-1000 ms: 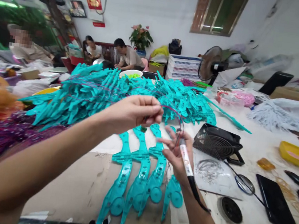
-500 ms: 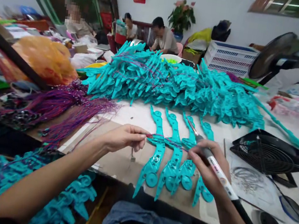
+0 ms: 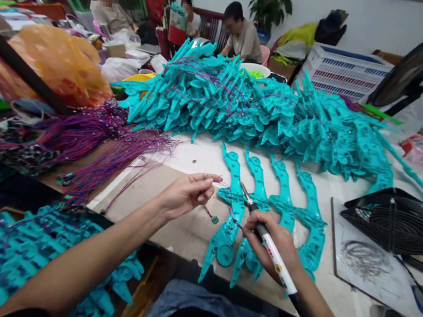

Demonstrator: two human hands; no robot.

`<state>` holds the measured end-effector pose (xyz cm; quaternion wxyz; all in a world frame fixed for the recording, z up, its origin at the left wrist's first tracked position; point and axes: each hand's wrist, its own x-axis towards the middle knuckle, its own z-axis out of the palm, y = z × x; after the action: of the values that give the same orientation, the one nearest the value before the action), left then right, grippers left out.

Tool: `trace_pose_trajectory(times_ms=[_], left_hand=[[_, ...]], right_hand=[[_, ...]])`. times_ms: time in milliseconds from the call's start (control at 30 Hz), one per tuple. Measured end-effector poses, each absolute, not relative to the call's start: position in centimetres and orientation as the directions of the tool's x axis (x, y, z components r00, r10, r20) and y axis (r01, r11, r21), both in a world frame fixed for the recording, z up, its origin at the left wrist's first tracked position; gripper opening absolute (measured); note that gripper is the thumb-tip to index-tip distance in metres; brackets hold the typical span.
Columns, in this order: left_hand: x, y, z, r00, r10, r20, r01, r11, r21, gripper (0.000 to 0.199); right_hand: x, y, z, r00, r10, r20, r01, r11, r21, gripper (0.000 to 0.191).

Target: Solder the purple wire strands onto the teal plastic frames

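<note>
Worktop (image 3: 183, 155): my left fingers (image 3: 195, 184) pinch wire (image 3: 208, 211), right fingers (image 3: 257, 217) grip soldering iron (image 3: 277, 265), now nearer leftmost mid-frame teal part (image 3: 230, 228), apparent workpiece.

Honestly can't make out a single word from where I'm standing: there's tiny red print (image 3: 271, 248) on the white soldering iron (image 3: 284, 278) and reddish marks (image 3: 53, 99) on the orange bag (image 3: 60, 63), all too blurry.
</note>
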<state>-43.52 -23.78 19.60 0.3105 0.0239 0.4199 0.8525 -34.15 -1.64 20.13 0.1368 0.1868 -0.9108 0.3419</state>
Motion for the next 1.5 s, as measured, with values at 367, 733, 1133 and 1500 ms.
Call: trace_pose_trajectory(times_ms=[367, 733, 1133, 1500], left_hand=[[-42.7, -26.9, 18.5, -0.659, 0.676, -0.329, -0.387, 0.069, 0.919, 0.026], [-41.1, -20.6, 12.4, -0.821, 0.409, -0.398, -0.333, 0.221, 0.916, 0.020], [-40.6, -19.1, 10.0, -0.895, 0.433, -0.107, -0.018, 0.204, 0.979, 0.011], [-40.8, -21.0, 9.4, -0.815, 0.571, -0.097, 0.101, 0.304, 0.947, 0.016]], right_hand=[[-39.9, 3.0, 20.1, -0.902, -0.317, 0.294, -0.419, 0.808, -0.414, 0.015], [-48.2, -1.7, 15.4, -0.754, -0.484, 0.444, -0.630, 0.725, -0.278, 0.027], [-29.3, 0.2, 14.7, -0.877, 0.204, 0.435, -0.262, 0.556, -0.789, 0.015], [-27.9, -1.5, 13.3, -0.866, 0.051, 0.498, -0.381, 0.579, -0.721, 0.026]])
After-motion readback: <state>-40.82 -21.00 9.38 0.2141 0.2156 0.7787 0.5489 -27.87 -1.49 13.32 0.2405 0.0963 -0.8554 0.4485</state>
